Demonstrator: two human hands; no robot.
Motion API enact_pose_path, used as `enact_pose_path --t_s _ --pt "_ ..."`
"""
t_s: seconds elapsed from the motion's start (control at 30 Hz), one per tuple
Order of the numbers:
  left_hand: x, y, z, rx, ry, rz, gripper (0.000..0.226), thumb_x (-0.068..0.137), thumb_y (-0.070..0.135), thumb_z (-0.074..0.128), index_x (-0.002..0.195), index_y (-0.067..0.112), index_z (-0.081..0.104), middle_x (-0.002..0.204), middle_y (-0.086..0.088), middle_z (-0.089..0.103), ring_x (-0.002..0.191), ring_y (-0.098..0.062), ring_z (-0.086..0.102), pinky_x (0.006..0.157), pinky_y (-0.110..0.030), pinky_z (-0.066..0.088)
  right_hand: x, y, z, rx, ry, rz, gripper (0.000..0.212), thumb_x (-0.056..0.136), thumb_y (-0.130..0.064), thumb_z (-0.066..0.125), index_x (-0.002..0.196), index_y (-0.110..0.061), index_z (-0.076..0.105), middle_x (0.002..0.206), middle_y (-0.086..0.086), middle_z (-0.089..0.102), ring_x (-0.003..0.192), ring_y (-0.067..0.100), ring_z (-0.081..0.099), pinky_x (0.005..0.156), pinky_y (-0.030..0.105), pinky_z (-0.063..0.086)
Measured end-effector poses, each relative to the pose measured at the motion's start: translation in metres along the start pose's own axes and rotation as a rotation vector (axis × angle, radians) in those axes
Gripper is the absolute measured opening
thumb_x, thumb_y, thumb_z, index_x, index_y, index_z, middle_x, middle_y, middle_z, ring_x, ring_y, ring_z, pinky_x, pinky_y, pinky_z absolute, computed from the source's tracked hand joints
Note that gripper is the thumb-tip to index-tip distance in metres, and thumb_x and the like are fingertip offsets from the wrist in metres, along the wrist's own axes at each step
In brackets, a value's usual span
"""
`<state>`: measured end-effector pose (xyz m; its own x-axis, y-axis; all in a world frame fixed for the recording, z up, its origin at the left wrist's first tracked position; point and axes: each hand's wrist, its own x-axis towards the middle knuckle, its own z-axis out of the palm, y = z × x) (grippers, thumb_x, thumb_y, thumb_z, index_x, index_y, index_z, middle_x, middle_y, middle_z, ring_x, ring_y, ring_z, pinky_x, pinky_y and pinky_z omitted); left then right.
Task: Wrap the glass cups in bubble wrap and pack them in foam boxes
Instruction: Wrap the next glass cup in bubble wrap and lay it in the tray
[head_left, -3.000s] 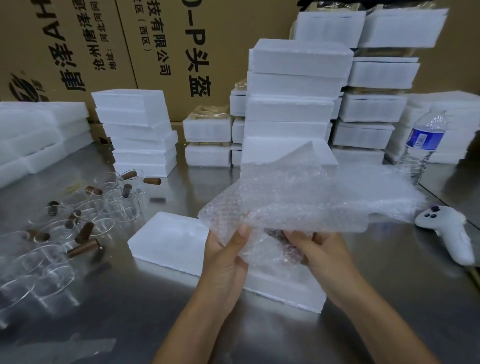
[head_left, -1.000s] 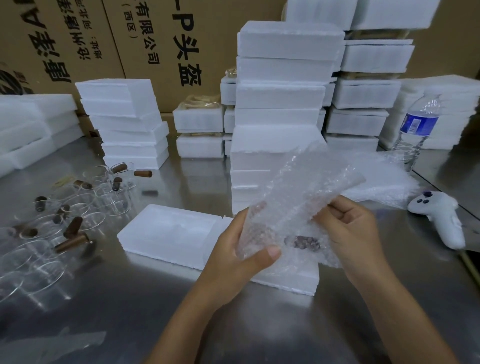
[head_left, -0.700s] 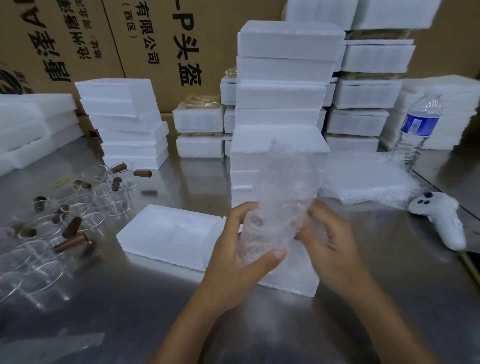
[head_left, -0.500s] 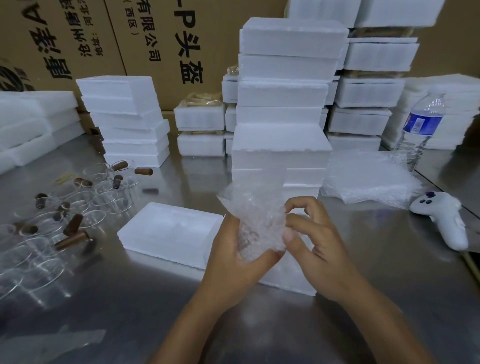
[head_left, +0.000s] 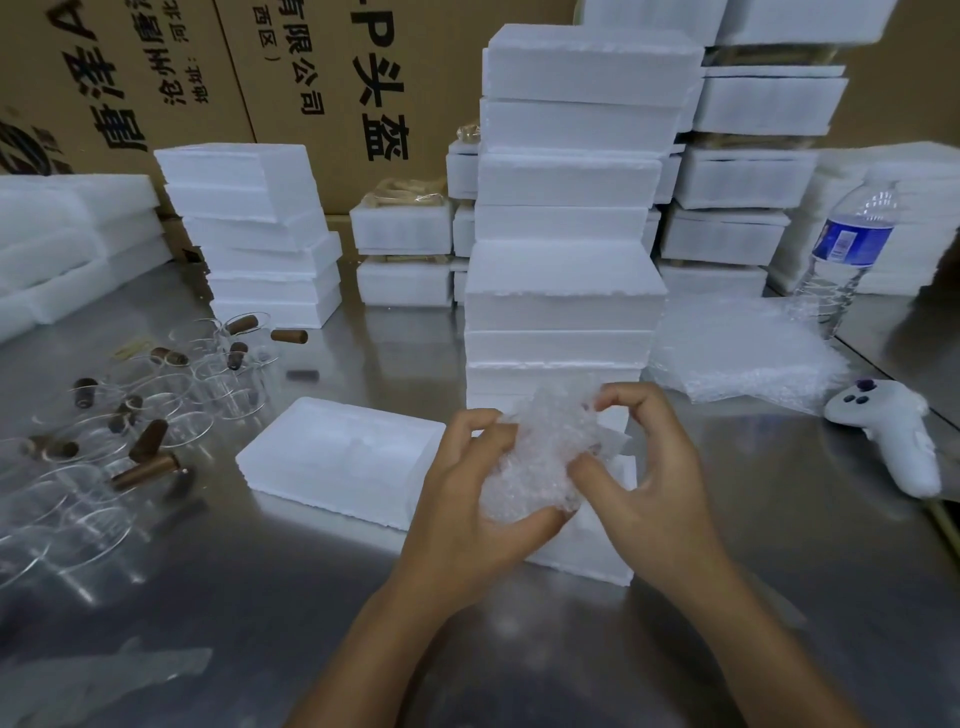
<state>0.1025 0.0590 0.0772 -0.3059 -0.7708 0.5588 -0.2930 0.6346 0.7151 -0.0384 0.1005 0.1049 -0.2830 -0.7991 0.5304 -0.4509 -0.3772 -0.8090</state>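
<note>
Gripping a crumpled bundle of clear bubble wrap (head_left: 540, 457) with both hands, over the middle of the shiny steel table (head_left: 260, 597). The left hand (head_left: 467, 514) clasps it from the left and below, thumb under, fingers curled over the top. The right hand (head_left: 649, 483) pinches the wrap's top and right side with bent fingers. Contents of the bundle: can't make out, the wrap is too cloudy.

Flat white foam box half (head_left: 337, 457) lies on the table just left of the bundle. A second white foam slab (head_left: 587, 556) sits under the hands, mostly hidden; only its near right corner shows.

Tall stack of white foam boxes (head_left: 566, 208) stands right behind the bundle, with more stacks toward the far edge, the top ones cut off.

Clear glass cups with brown cylindrical handles (head_left: 156, 395) cluster by the left edge. Rims overlap and are hard to separate, and the nearest are cut off by the frame.

Toward the right edge: a pile of flat bubble wrap sheets (head_left: 737, 348), a clear plastic water bottle with a blue label (head_left: 847, 249), and a white handheld controller (head_left: 893, 441).

Brown printed cardboard cartons (head_left: 182, 67) behind, print partly cropped.
</note>
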Motion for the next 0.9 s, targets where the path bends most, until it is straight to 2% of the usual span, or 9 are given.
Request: enact_pose_path --t_s 0.1,0.2,0.3,0.37,0.47,0.57,0.63,0.7,0.9 --pt "0.0 0.0 0.0 -0.039 0.01 0.001 0.051 0.065 0.056 0.071 0.11 0.04 0.053 0.113 0.015 0.049 0.104 0.0 0.052 0.076 -0.003 0.042 -0.005 -0.005 0.004 -0.053 -0.038 -0.193 0.024 0.078 -0.03 0.061 0.096 -0.041 0.051 0.104 -0.022 0.053 0.103 -0.001 0.052 0.088 0.013 0.042" --pt "-0.002 -0.004 0.0 -0.04 0.007 -0.023 0.056 0.063 0.054 0.074 0.109 0.052 0.041 0.111 0.023 0.048 0.104 0.0 0.053 0.078 -0.007 0.045 -0.007 -0.005 0.01 -0.113 0.007 -0.232 0.01 0.078 -0.036 0.061 0.087 -0.032 0.062 0.098 -0.023 0.054 0.103 0.009 0.055 0.088 0.025 0.044" --pt "-0.003 -0.003 0.002 -0.05 -0.005 0.007 0.072 0.06 0.049 0.078 0.11 0.058 0.029 0.113 0.022 0.049 0.104 0.003 0.053 0.077 -0.006 0.044 -0.004 -0.005 0.009 -0.053 0.034 -0.025 0.013 0.073 -0.028 0.076 0.065 -0.021 0.067 0.086 -0.018 0.058 0.097 0.0 0.056 0.085 0.014 0.041" --pt "-0.001 -0.004 0.003 0.034 0.014 0.164 0.076 0.062 0.04 0.081 0.12 0.043 0.033 0.118 0.02 0.045 0.109 0.008 0.046 0.086 -0.004 0.04 -0.001 -0.004 0.004 0.033 -0.012 0.113 0.018 0.067 -0.02 0.081 0.064 -0.023 0.063 0.088 -0.01 0.058 0.091 -0.002 0.055 0.078 0.005 0.038" --pt "0.0 -0.006 0.004 0.107 0.041 0.34 0.073 0.065 0.029 0.081 0.123 0.021 0.037 0.121 0.005 0.042 0.113 0.005 0.041 0.094 -0.007 0.038 0.003 0.0 -0.004 0.023 -0.072 0.22 0.031 0.063 -0.017 0.082 0.076 -0.024 0.055 0.092 0.0 0.056 0.092 0.01 0.053 0.08 0.015 0.04" --pt "-0.002 -0.003 0.004 0.155 -0.001 0.375 0.061 0.069 0.031 0.074 0.12 0.024 0.041 0.123 -0.004 0.044 0.111 -0.009 0.047 0.084 -0.014 0.047 0.002 0.003 -0.001 0.004 -0.093 0.293 0.04 0.057 -0.021 0.08 0.079 -0.027 0.048 0.097 0.002 0.051 0.097 0.016 0.047 0.078 0.021 0.041" --pt "-0.004 -0.001 0.005 0.191 -0.019 0.374 0.056 0.07 0.032 0.071 0.117 0.026 0.043 0.121 -0.009 0.047 0.108 -0.012 0.049 0.075 -0.022 0.053 0.0 0.004 0.003 -0.04 -0.069 0.274 0.038 0.058 -0.016 0.076 0.079 -0.027 0.046 0.098 -0.001 0.047 0.099 0.008 0.041 0.074 0.009 0.037" --pt "-0.005 -0.001 0.006 0.209 -0.016 0.369 0.055 0.069 0.034 0.073 0.115 0.026 0.044 0.12 -0.004 0.043 0.106 -0.011 0.048 0.075 -0.02 0.053 -0.002 0.005 0.005 -0.068 -0.062 0.235 0.038 0.06 -0.012 0.074 0.081 -0.028 0.046 0.099 -0.005 0.045 0.099 -0.001 0.037 0.069 0.0 0.032" --pt "-0.003 -0.005 0.003 0.187 0.075 0.273 0.056 0.064 0.047 0.074 0.108 0.026 0.045 0.115 0.001 0.044 0.102 -0.002 0.044 0.083 -0.004 0.041 -0.003 0.001 0.003 -0.028 -0.098 -0.009 0.034 0.072 -0.016 0.077 0.092 -0.036 0.06 0.119 -0.015 0.051 0.117 -0.005 0.042 0.088 0.0 0.029"
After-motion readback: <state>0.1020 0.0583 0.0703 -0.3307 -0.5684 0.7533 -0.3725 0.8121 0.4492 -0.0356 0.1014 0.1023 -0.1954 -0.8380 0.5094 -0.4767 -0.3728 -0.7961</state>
